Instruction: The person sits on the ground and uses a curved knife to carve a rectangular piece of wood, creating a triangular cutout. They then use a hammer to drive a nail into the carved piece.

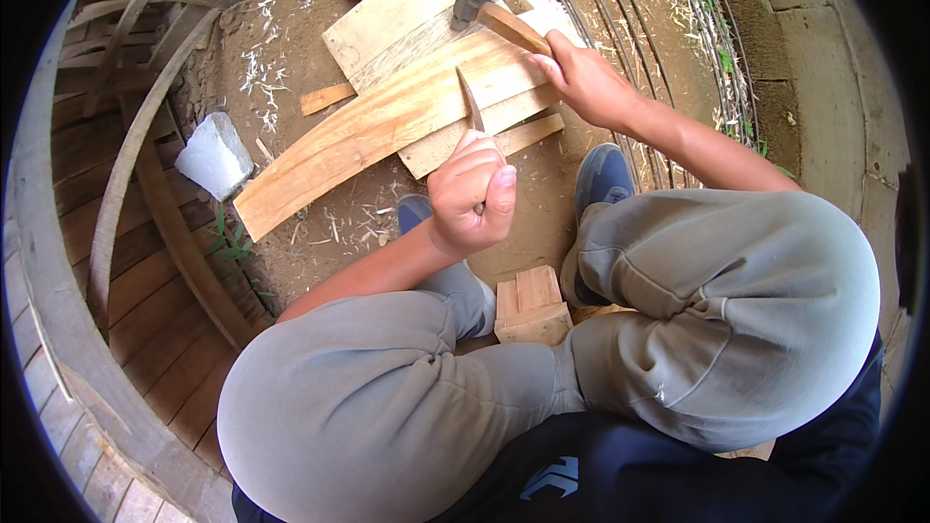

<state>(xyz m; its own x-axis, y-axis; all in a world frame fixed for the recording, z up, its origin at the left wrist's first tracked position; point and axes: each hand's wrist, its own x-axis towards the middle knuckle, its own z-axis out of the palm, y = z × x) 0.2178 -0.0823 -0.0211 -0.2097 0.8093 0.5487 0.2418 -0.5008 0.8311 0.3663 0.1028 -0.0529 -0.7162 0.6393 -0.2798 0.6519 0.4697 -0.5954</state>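
Observation:
My left hand (472, 192) is closed in a fist around a narrow, pointed metal tool (470, 97), held with its tip away from me. The butt end of its handle shows beside my thumb; I cannot tell whether the tip touches the wood below. Wrapped round the wooden handle of a claw hammer (513, 27) is my right hand (586, 82). The hammer's dark head is at the far side, over the planks. Beneath both tools lies a long, curved wooden board (339, 150), resting across other flat planks (412, 15).
A whitish stone block (215, 157) sits left of the board's near end. Further left is a curved wooden boat-like frame (126, 174). Dark rods (620, 34) run along the ground at right, beside a concrete edge (823, 87). A small wooden block (533, 305) lies between my legs.

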